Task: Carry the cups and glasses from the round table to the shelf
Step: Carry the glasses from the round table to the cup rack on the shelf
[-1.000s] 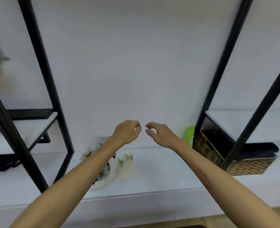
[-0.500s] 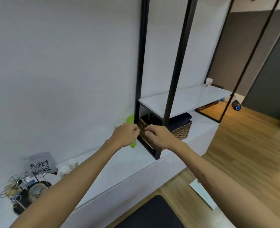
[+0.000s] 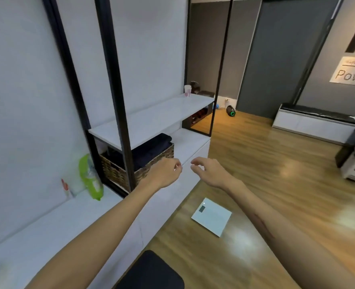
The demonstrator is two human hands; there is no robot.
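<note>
Two hands: both empty; I see my left hand [image 3: 165, 173] and right hand [image 3: 210, 172] held out ahead, close together but not touching, fingers loosely curled around nothing.
Shelf: the white shelf [image 3: 151, 119] in its black frame runs along the wall at left; I judge it the drop-off point, so being empty-handed beside it suggests a trip back for more.
Floor: wooden, with a white bathroom scale [image 3: 211, 216] lying near the low cabinet's edge.
Wall sign: a sign [image 3: 352, 73] at far right reads "Powe", cut off by the frame's edge; the smaller line above is too blurred to read.
Basket: a woven basket [image 3: 139, 163] with dark cloth sits under the shelf.
Green packet: a green packet [image 3: 90, 178] leans upright against the wall; its print is unreadable.
Cup: one paper cup [image 3: 187, 90] stands upright at the shelf's far end, near the back edge.
Round table: not in view.
</note>
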